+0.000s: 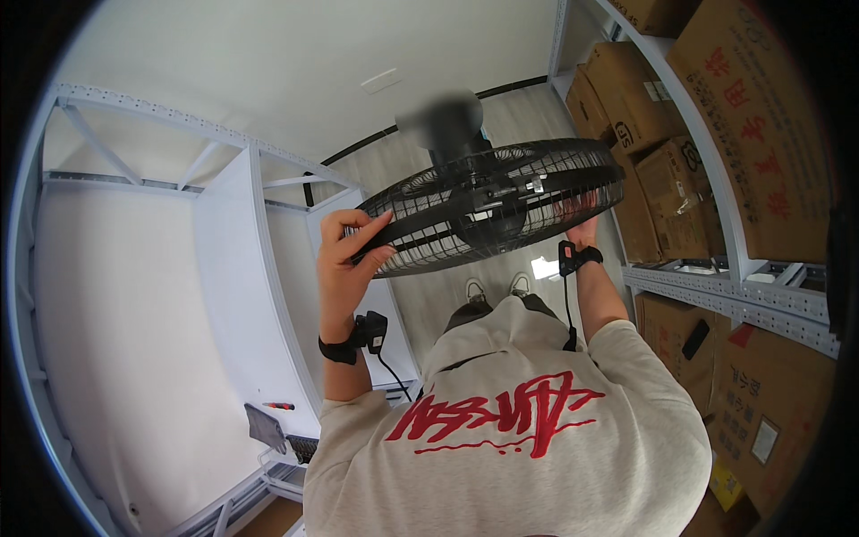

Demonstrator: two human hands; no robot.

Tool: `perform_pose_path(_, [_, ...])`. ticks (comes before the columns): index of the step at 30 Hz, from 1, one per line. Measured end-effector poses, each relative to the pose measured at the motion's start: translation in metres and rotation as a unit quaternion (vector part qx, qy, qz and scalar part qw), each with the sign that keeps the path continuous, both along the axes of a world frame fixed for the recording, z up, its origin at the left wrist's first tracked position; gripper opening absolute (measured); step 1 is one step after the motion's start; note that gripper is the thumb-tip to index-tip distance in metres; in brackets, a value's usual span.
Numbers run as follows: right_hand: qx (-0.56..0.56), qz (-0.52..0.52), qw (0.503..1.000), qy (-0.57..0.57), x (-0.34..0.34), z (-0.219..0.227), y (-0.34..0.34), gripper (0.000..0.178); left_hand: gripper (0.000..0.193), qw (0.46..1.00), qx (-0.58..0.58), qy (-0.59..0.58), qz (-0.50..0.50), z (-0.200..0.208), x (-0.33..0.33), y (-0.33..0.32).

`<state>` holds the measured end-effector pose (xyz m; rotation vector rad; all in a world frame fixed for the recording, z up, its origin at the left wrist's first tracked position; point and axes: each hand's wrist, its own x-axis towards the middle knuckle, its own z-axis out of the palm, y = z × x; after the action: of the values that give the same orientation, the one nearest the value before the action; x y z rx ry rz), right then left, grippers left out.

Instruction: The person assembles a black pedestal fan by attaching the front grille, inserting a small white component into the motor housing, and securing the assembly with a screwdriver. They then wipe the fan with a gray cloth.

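Observation:
A large black fan [501, 234] with a wire grille is held up in front of my chest, seen nearly edge-on. My left hand [344, 251] is closed on the left end of its rim, thumb and fingers on either side of the band. At the right end, my right hand [583, 231] holds the fan from beneath; its fingers show only partly through the wires. A shiny metal clasp [508, 190] sits on the rim band. From the far side juts a dark, blurred motor housing [447, 123].
White metal shelving [228, 268] stands on my left, with a red-and-black tool [279, 406] lying on a shelf. To my right, a rack holds several cardboard boxes [676, 192], and a dark phone-like object [695, 340] rests on a lower box. Grey flooring [429, 309] shows around my shoes.

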<state>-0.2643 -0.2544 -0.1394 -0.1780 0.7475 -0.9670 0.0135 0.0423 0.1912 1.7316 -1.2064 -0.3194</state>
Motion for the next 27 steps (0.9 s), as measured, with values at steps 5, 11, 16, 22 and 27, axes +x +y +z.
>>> perform_pose_path(5, [0.016,0.005,0.999,-0.028,0.006,0.009,0.0,0.048,0.048,0.995,0.025,0.097,0.002,0.007,0.005,-0.002])
perform_pose_path(11, [0.004,0.007,1.0,-0.025,0.007,0.005,-0.003,0.048,0.046,0.998,-0.028,0.053,-0.007,0.006,0.001,-0.007])
perform_pose_path(16, [-0.025,0.011,1.0,-0.011,-0.004,-0.001,-0.006,0.05,0.049,0.997,-0.037,-0.006,-0.061,-0.014,0.01,-0.007])
perform_pose_path(22, [-0.002,-0.024,1.0,-0.008,0.002,0.002,-0.012,0.043,0.048,0.996,-0.059,-0.041,-0.045,-0.022,0.007,-0.001])
perform_pose_path(27, [-0.027,-0.007,0.999,-0.026,0.003,0.003,-0.02,0.042,0.049,0.993,-0.082,-0.066,-0.046,-0.027,0.006,-0.004])
